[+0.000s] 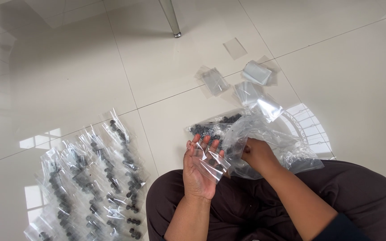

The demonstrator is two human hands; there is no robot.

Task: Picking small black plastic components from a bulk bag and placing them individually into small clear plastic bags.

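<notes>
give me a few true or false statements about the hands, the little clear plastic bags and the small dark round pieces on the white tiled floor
1. The left hand lies palm up with a small clear plastic bag across it. True.
2. The right hand is resting flat on the bare white tiled floor. False: it reaches into a large crumpled clear plastic bag on the floor.
3. Rows of small clear bags filled with dark round pieces lie on the person's left side. True.
4. The loose empty clear bags farther out on the floor are packed with dark pieces. False: they look empty.
5. A metal furniture leg stands on the floor at the top. True.
</notes>
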